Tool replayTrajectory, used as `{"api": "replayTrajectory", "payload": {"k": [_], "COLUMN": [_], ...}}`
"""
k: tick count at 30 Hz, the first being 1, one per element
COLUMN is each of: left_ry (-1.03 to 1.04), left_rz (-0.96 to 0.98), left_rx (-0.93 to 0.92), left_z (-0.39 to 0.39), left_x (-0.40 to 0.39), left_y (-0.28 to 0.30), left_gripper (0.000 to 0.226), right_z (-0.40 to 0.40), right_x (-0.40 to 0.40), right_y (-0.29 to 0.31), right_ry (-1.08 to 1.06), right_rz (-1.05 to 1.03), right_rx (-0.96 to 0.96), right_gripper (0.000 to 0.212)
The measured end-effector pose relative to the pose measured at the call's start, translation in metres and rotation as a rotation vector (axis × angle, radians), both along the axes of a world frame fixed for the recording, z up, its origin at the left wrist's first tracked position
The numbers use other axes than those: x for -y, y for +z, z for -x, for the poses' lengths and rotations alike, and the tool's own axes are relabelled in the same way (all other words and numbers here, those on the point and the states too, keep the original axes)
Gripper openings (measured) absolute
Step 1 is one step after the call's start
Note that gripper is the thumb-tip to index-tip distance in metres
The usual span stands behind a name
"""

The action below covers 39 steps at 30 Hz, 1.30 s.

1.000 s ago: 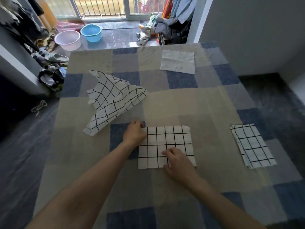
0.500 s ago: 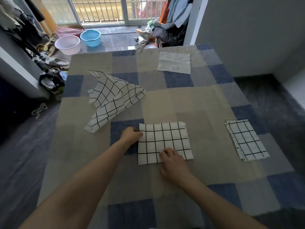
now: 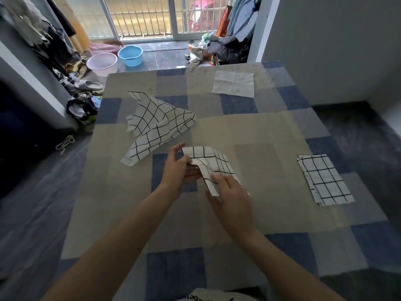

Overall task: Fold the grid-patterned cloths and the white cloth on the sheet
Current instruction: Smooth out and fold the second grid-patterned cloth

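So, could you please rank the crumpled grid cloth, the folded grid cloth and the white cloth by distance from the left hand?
1. Crumpled grid cloth, just beyond the left hand.
2. Folded grid cloth, far right.
3. White cloth, far end of the sheet.

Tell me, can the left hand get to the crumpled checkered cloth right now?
Probably yes, once it lets go. The crumpled grid cloth lies just beyond the left hand with nothing between them, but that hand is busy holding the half-folded cloth.
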State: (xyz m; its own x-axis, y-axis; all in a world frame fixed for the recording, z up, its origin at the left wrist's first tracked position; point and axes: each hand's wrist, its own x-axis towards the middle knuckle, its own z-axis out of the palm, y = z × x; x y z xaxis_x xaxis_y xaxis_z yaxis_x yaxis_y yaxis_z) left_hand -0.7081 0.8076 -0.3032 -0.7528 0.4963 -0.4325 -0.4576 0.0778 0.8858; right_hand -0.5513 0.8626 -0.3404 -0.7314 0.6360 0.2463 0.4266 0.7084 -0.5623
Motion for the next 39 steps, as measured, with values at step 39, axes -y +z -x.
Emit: {"api": "replayTrajectory", "payload": {"k": [39], "left_ry": [-0.676], "left_rz": [0.396], "left_rx": [-0.154], "left_z": [0.008], "left_x": [-0.006], "left_y": [-0.079], "left_gripper": [0.023], "right_z": [-0.040], "right_x": [-0.131], "right_y": [-0.022], "right_ry": [-0.118], "right_rz": [1.387], "right_rx": [0.193], "right_gripper": [0.049]}}
